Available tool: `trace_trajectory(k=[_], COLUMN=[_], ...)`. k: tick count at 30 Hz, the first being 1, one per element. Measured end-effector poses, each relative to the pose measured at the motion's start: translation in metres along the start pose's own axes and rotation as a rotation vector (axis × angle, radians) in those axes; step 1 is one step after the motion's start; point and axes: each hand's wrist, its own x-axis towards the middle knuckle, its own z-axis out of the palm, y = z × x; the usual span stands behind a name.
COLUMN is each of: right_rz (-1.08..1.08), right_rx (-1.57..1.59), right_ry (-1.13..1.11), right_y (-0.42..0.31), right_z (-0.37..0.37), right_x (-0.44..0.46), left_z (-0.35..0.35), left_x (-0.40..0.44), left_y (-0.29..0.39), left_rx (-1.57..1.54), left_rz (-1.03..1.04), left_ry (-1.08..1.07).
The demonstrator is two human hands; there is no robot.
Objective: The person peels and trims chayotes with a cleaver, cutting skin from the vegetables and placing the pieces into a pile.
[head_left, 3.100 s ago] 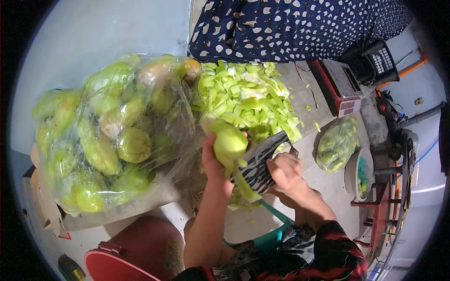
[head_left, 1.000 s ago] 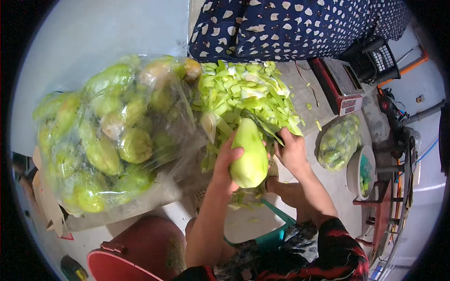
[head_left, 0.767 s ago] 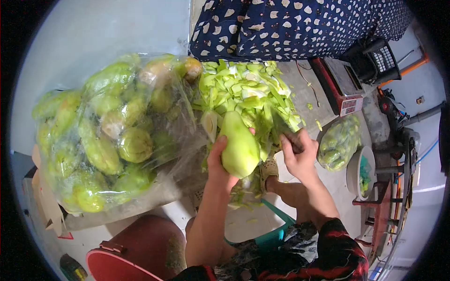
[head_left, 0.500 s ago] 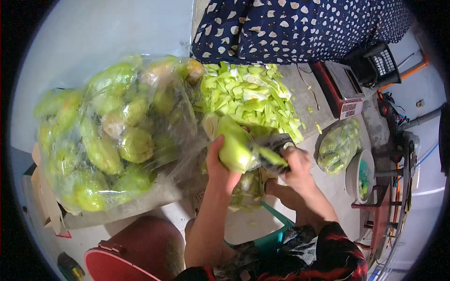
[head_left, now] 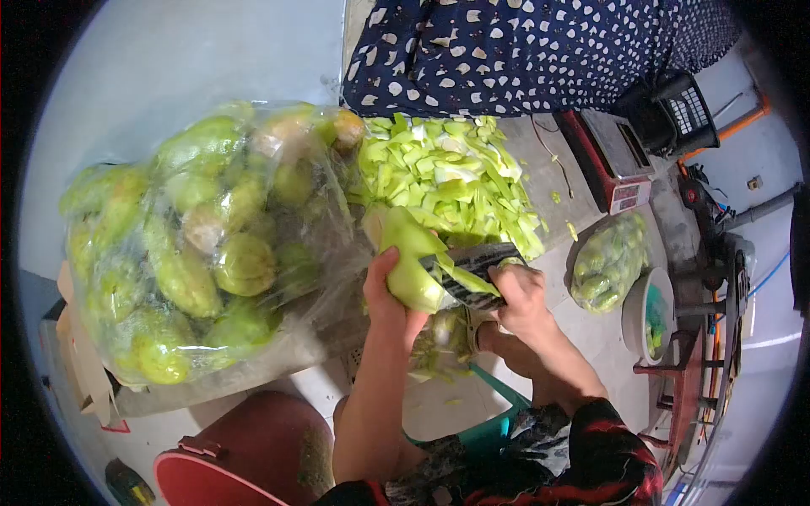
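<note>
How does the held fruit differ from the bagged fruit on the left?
The held fruit is pale and smooth; the bagged fruit has duller, blotchy skin. The held fruit is in the left hand, against the knife; the bagged fruit lies piled under clear plastic. Both are greenish.

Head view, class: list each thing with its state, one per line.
Fruit: held, partly pared
Knife: held, strip on blade
Left hand: closed around fruit
Right hand: closed around knife
Peelings: heaped, loose
Large clear bag: filled
Small clear bag: filled
Red bin: open
White tub: uncovered
</note>
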Motion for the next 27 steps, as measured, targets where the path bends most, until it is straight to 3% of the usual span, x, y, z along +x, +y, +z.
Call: trace_trajectory(k=[5, 8, 11, 17, 22, 27], right_rz=[-0.059, 0.062, 0.135, -0.053, 0.195, 0.191], right_rx=[0.005, 0.047, -0.045, 0.065, -0.102, -0.139], right_ry=[-0.042, -0.071, -0.091, -0.091, -0.13, -0.097], right_y=[-0.022, -0.01, 0.001, -0.024, 0.007, 0.0], right_z=[-0.019, -0.012, -0.004, -0.031, -0.002, -0.011], right_x=[0.01, 0.001, -0.005, 0.012, -0.001, -0.003], left_z=[-0.004, -0.011, -0.007, -0.006, 0.005, 0.001], left_x=[-0.001, 0.002, -0.003, 0.001, -0.007, -0.007], left_y=[0.001, -0.006, 0.004, -0.001, -0.002, 0.003], left_rx=[0.147, 0.154, 0.218, 0.291, 0.263, 0.215], left_rz=[-0.016, 0.044, 0.007, -0.003, -0.044, -0.103], left_ry=[-0.156, -0.073, -0.128, -0.258, -0.174, -0.237])
